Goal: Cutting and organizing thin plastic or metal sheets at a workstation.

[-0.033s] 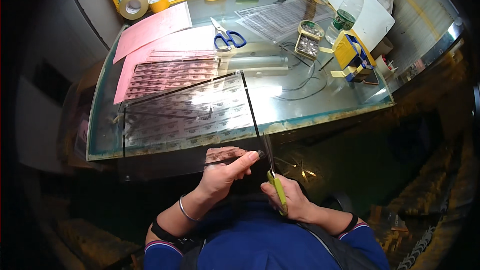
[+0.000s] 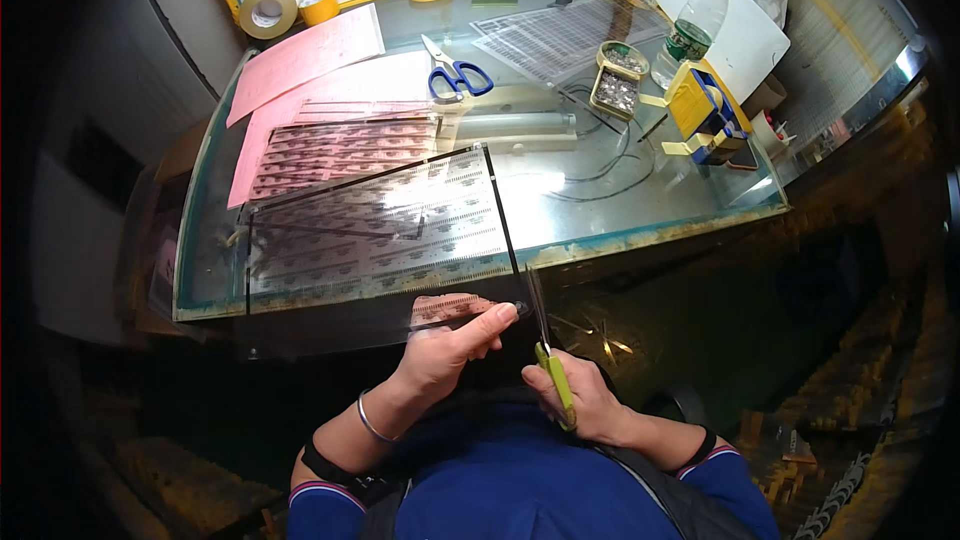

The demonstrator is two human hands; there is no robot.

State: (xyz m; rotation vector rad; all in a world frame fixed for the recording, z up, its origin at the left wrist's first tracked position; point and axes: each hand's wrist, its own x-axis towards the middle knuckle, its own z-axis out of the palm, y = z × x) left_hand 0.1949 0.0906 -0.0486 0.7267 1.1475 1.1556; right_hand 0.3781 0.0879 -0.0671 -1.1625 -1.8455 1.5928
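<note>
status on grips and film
Left grip pinching transparent black-edged printed film sheet. Right grip holding green-handled metal scissors beside sheet's right edge. Left thumb near blades.

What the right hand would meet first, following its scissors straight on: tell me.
Probably the glass table: its front edge shows just beyond the green-handled scissors. The clear sheet lies close left. Depth is unclear; the right hand might pass above the edge.

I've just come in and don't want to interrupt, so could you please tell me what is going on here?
A person's left hand grips a clear printed sheet near its lower right corner. The right hand holds green-handled scissors, blades pointing up beside the sheet's right edge; whether they touch it is unclear. Blue-handled scissors lie on the glass table beyond.
</note>
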